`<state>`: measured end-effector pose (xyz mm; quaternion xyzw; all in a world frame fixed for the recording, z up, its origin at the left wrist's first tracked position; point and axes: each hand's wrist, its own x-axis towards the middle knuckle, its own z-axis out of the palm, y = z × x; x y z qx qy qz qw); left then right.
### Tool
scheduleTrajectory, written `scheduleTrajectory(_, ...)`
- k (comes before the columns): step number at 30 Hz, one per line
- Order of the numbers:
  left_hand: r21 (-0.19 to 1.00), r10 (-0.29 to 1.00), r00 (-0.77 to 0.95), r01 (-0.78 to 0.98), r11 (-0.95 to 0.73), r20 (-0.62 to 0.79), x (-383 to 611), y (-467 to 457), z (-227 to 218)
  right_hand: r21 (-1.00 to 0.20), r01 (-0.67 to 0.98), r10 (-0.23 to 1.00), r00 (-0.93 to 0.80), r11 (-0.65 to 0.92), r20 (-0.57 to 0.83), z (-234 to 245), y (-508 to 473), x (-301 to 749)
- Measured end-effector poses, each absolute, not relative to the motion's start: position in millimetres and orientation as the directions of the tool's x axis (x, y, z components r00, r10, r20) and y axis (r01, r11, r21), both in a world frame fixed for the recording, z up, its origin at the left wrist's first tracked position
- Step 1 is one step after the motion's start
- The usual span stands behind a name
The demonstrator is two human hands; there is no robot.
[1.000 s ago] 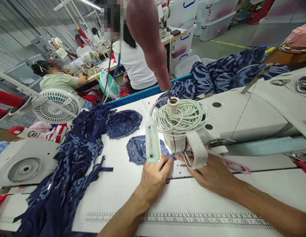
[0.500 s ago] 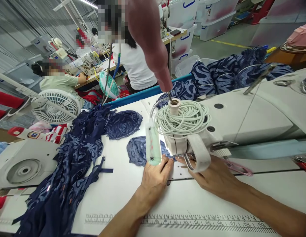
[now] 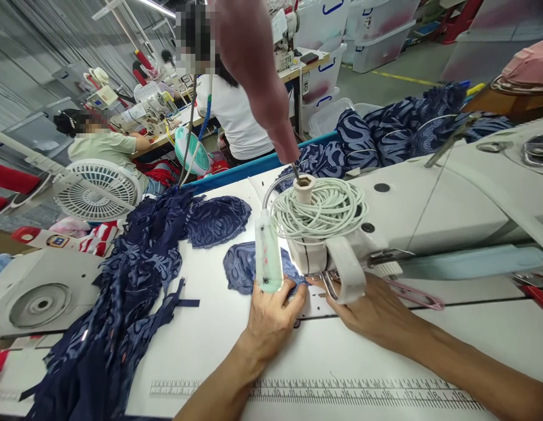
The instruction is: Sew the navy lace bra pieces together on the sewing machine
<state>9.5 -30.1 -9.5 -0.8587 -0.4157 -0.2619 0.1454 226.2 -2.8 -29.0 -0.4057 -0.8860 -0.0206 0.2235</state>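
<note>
A navy lace piece (image 3: 241, 268), curved like a bra cup, lies under the head of a white sewing machine (image 3: 411, 204). My left hand (image 3: 273, 313) is closed on its near edge, thumb and fingers close together, with some fingertips behind the pale green lamp (image 3: 269, 257). On the other side of the needle area, my right hand (image 3: 376, 307) pinches the edge of the same piece. The white guard (image 3: 348, 272) covers part of its fingers. The needle itself is hidden. A second navy lace piece (image 3: 218, 220) lies flat farther back on the table.
A long heap of navy lace (image 3: 144, 263) runs along the left. More patterned fabric (image 3: 385, 131) is piled behind the machine. Pale cord (image 3: 319, 207) lies coiled on the machine head. A printed ruler (image 3: 324, 394) crosses the front edge. Co-workers sit beyond, near a white fan (image 3: 98, 190).
The whole view has shifted slightly left. My left hand's fingers have spread a little over the lace piece; the right hand stays near the needle area.
</note>
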Motion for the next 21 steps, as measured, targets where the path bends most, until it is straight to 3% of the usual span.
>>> scheduleTrajectory(4,-0.012,0.664,0.524,0.789,-0.614,0.534,9.0,-29.9,-10.0,-0.18,0.703,0.693,-0.563,0.688,0.45,-16.7,-0.6,225.1)
scheduleTrajectory(9,0.133,0.719,0.531,0.756,-0.641,0.449,4.2,-28.0,-9.1,-0.303,0.68,0.73,-0.517,0.668,0.448,-14.6,1.1,231.9)
scheduleTrajectory(16,0.124,0.717,0.529,0.759,-0.639,0.454,1.9,-28.2,-12.1,-0.069,0.702,0.633,-0.591,0.709,0.499,-27.1,-2.0,228.3)
scheduleTrajectory(21,0.045,0.699,0.531,0.78,-0.624,0.479,5.5,-29.5,-8.9,-0.056,0.695,0.631,-0.611,0.717,0.478,-22.3,-5.5,227.3)
